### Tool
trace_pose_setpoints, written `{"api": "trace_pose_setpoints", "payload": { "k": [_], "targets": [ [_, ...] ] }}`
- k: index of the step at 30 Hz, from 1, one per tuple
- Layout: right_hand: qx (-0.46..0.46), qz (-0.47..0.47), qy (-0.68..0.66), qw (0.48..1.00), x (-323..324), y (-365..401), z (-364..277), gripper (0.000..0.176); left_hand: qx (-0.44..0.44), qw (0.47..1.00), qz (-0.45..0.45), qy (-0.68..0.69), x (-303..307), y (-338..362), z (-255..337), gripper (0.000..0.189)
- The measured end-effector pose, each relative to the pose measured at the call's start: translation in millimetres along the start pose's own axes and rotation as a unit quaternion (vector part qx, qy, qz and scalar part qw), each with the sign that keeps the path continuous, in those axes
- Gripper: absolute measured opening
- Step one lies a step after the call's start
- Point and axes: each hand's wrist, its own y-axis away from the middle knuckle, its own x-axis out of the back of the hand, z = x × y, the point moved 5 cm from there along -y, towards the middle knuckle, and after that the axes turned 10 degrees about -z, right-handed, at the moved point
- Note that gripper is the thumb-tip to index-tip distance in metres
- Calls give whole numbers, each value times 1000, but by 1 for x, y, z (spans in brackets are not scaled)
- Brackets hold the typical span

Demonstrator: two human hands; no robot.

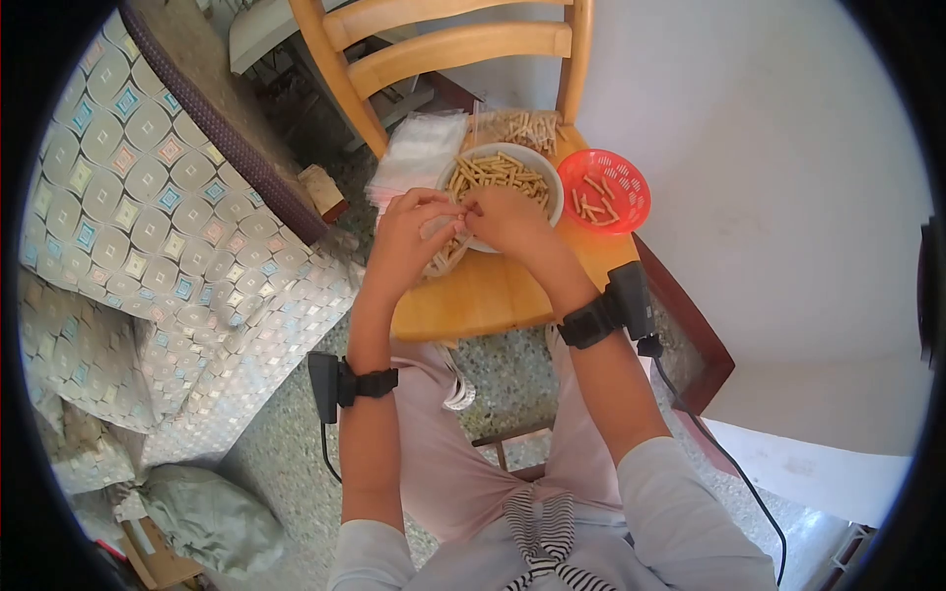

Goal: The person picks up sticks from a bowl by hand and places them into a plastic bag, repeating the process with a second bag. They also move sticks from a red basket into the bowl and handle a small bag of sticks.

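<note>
My left hand [405,239] and my right hand [507,221] meet over the near left rim of a white bowl [557,202]. Short tan sticks [498,173] fill the bowl. Below the fingers hangs a clear plastic bag [448,259] with similar sticks inside. Both hands are closed, thumb and fingertips pinched together at the bag's upper edge; the exact grip is partly hidden. Left of the bowl lies a stack of flat clear plastic bags [422,148]. Behind it rests a filled bag of sticks [519,129].
A wooden chair [473,307] bears all these things. On its right side a red plastic basket [636,182] holds several loose sticks. A white wall [759,197] stands to the right, and a patterned cloth [187,207] covers furniture on the left. Cables run from both wristbands.
</note>
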Motion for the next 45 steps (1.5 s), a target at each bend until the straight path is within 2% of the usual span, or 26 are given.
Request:
{"api": "trace_pose_setpoints", "payload": {
  "k": [2,3,5,9,11,15,18,20,21,23,24,26,27,29,33,36,38,41,45],
  "targets": [
    [10,61,-36,997,3,-1,1,22,-21,999,24,-34,3,2,3,27],
    [9,60,-36,998,3,-2,0,22,-20,999,23,-33,4,3,2,27],
    [79,83,-79,990,4,-3,-9,27,58,995,53,56,11,7,-12,32],
    [124,70,-133,981,7,7,-37,38,101,989,91,66,25,7,-15,35],
    [130,75,-123,981,11,7,-44,40,109,977,142,118,29,9,-16,36],
    [136,88,-144,976,6,-1,-32,38,107,987,79,95,23,10,-23,37],
    [119,64,-117,984,0,-6,-20,35,140,984,75,79,19,12,-29,36],
    [32,68,-35,997,7,-8,-7,33,169,980,84,60,23,12,-30,34],
    [31,68,-36,997,11,-12,2,33,169,980,83,59,23,12,-29,34],
    [-23,75,132,988,15,-22,24,31,144,985,90,8,24,11,-24,34],
    [-24,74,133,988,13,-24,29,31,144,986,90,9,23,11,-22,34],
    [-93,-78,248,961,-1,-28,45,29,151,982,101,42,22,9,-19,34],
    [-96,-77,250,960,-6,-26,49,29,148,983,101,45,21,8,-18,34],
    [-26,13,320,947,-15,-20,43,27,139,983,112,31,20,8,-16,32],
    [-37,19,322,946,-22,-24,39,27,142,983,111,45,17,8,-14,31],
    [-89,-8,256,963,-25,-24,39,26,143,983,114,26,17,7,-10,29],
    [-133,47,303,943,-24,-19,33,26,140,984,110,-7,15,7,-8,29],
    [-113,21,299,947,-35,-33,43,31,143,983,112,-29,16,8,-2,28],
    [-79,35,283,955,-39,-37,51,33,134,984,115,-33,15,8,-4,27]
  ]
}}
